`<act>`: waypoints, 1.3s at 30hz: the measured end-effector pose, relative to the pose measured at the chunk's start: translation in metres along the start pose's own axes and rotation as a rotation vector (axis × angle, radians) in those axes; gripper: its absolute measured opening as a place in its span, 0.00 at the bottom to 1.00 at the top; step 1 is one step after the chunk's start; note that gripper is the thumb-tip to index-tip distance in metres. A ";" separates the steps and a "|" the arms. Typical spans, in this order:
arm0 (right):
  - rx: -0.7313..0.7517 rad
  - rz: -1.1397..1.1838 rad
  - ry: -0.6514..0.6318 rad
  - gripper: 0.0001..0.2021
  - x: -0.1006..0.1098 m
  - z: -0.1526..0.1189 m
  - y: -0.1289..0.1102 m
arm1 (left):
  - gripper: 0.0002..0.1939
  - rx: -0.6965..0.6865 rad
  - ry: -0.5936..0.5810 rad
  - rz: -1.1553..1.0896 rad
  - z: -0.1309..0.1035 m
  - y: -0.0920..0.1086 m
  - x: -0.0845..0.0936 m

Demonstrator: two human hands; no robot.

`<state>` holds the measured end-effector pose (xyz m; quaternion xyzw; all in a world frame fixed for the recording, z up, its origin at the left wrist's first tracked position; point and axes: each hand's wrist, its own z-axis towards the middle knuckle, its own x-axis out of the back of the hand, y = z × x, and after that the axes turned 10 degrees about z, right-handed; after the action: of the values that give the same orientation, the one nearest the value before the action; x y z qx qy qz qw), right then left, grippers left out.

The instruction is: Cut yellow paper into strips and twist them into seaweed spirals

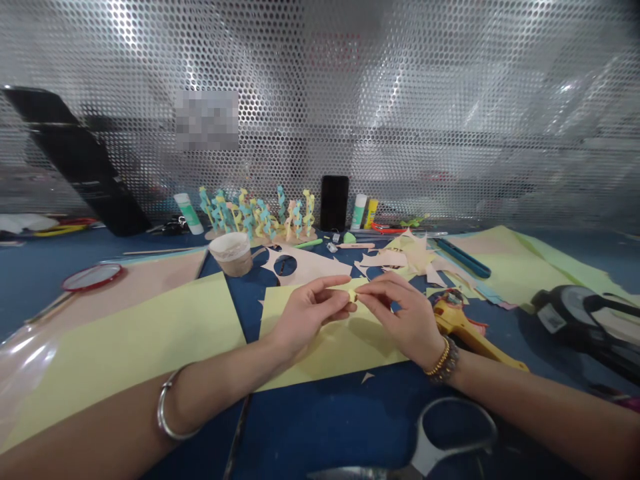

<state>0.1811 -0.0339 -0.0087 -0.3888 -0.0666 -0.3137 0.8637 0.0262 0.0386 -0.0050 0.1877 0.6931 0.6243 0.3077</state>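
Note:
Both hands meet over a yellow paper sheet (320, 363) in the middle. My left hand (315, 308) pinches the left side of a small yellow paper piece (352, 294) between thumb and finger. From the right, my right hand (400, 313) pinches the same piece with its fingertips. The piece is tiny and partly covered by the fingers, so its shape is unclear. Scissors (425, 453) lie at the front edge of the view, below my right hand. A paper cup (231, 255) stands behind and left of my left hand.
Curled paper strips (260, 217) stand upright at the back. A phone (335, 203) leans against the perforated metal wall. Paper scraps (413, 253), a yellow tool (475, 337) and a black device (575, 320) are on the right. A large yellow sheet (145, 340) lies left.

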 end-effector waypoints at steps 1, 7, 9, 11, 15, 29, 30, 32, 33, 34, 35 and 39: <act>0.002 0.002 0.001 0.04 0.000 0.000 0.000 | 0.13 0.002 -0.005 -0.021 0.000 0.000 0.000; 0.005 0.031 -0.007 0.03 0.000 -0.001 0.000 | 0.09 0.002 -0.028 -0.022 0.000 0.000 -0.001; 0.021 0.035 -0.009 0.03 0.000 -0.001 -0.001 | 0.09 0.001 -0.039 -0.018 0.000 0.000 -0.001; 0.032 0.033 -0.012 0.02 0.000 0.000 -0.001 | 0.09 0.000 -0.039 -0.006 0.000 0.000 -0.001; 0.040 0.033 -0.014 0.02 0.000 0.000 -0.001 | 0.09 -0.014 -0.027 0.019 0.000 0.000 0.000; 0.037 0.006 -0.027 0.02 0.001 -0.001 -0.001 | 0.10 -0.019 0.009 0.081 0.001 -0.003 0.001; 0.037 0.007 -0.033 0.02 0.001 -0.001 -0.001 | 0.09 -0.018 0.010 0.080 0.001 -0.004 0.002; 0.039 0.007 -0.044 0.02 0.001 -0.001 0.000 | 0.09 -0.014 0.010 0.078 0.001 -0.004 0.002; 0.037 0.003 -0.050 0.02 0.001 -0.001 0.000 | 0.09 -0.011 0.012 0.078 0.001 -0.004 0.002; 0.031 -0.002 -0.059 0.02 0.001 -0.001 0.000 | 0.09 -0.010 0.012 0.080 0.001 -0.003 0.001; 0.023 -0.008 -0.067 0.02 0.001 -0.001 0.000 | 0.09 -0.011 0.011 0.082 0.001 -0.003 0.001; 0.003 0.002 -0.065 0.02 0.001 -0.002 0.001 | 0.09 -0.015 -0.002 0.076 -0.001 -0.001 0.000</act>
<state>0.1824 -0.0354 -0.0110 -0.3976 -0.0946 -0.3001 0.8619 0.0256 0.0383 -0.0057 0.2121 0.6803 0.6407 0.2858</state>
